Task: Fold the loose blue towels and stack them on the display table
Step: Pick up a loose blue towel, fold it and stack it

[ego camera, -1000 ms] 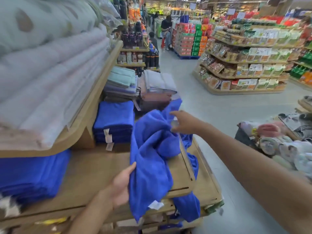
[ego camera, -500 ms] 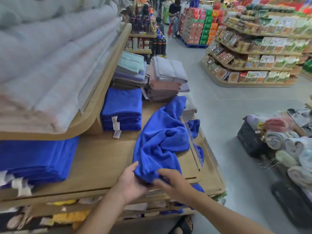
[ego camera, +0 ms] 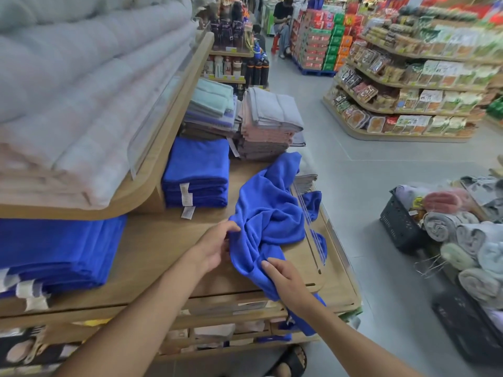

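Observation:
A loose blue towel point(ego camera: 272, 213) lies crumpled on the wooden display table point(ego camera: 163, 248), its lower end hanging over the front edge. My left hand point(ego camera: 215, 246) pinches the towel's left edge with thumb and fingers. My right hand point(ego camera: 283, 278) grips the lower part of the same towel near the table's front. A neat stack of folded blue towels point(ego camera: 197, 172) with white tags stands further back on the table. Another stack of blue towels point(ego camera: 57, 254) lies at the left under the upper shelf.
Folded grey, pink and mint towels point(ego camera: 261, 123) are stacked at the back. A curved upper shelf point(ego camera: 152, 164) with pale bedding overhangs the left. Black crates of rolled towels point(ego camera: 446, 232) stand on the floor at right. A grocery shelf point(ego camera: 408, 91) and seated people lie beyond.
Both hands stayed on the towel's near end; my left hand slid up its left edge and my right hand moved to the lower fold. The view tilted down slightly.

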Action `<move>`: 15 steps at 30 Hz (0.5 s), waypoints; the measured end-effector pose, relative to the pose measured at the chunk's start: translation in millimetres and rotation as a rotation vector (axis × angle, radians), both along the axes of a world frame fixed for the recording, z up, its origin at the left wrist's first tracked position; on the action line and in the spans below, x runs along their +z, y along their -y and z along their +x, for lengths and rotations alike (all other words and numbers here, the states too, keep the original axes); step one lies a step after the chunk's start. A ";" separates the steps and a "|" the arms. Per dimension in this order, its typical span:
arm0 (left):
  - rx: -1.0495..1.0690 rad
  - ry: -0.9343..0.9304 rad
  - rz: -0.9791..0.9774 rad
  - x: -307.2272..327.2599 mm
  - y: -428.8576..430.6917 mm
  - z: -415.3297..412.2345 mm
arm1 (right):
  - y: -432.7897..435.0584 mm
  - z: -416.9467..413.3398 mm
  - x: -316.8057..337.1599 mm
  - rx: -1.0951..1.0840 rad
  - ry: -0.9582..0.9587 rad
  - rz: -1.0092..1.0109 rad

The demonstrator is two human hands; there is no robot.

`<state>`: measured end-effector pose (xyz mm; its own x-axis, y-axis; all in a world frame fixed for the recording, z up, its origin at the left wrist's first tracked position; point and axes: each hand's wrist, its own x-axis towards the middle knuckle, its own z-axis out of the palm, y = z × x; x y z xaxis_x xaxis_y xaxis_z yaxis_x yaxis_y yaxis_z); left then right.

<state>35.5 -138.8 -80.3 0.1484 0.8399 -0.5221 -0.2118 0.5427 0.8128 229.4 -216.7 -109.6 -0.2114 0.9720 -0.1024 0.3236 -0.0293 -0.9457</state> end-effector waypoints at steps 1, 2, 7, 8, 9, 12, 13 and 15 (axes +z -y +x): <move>0.038 0.022 -0.028 1.8 -3.6 -0.8 | 0.3 -0.4 -0.7 0.002 0.008 0.000; 0.084 0.054 -0.048 3.4 -7.5 -1.7 | 0.3 -1.0 -1.0 0.002 0.013 0.001; 0.300 0.332 -0.035 4.9 -20.8 -11.8 | -2.2 -1.2 -3.0 -0.011 0.033 0.017; 0.284 0.378 -0.044 3.7 -21.6 -14.1 | -2.3 -1.0 -3.8 -0.011 0.039 0.018; 0.241 0.420 -0.051 2.8 -21.6 -16.4 | -2.0 -0.8 -4.4 -0.011 0.044 0.021; 0.113 0.483 -0.054 0.0 -21.9 -24.9 | -1.8 -0.8 -4.2 -0.012 0.053 0.026; 0.116 0.471 -0.031 -0.8 -23.1 -27.7 | -1.5 -0.8 -3.9 -0.012 0.055 0.029; 0.129 0.452 0.016 -3.4 -25.0 -32.7 | -0.6 -1.0 -3.8 -0.011 0.050 0.036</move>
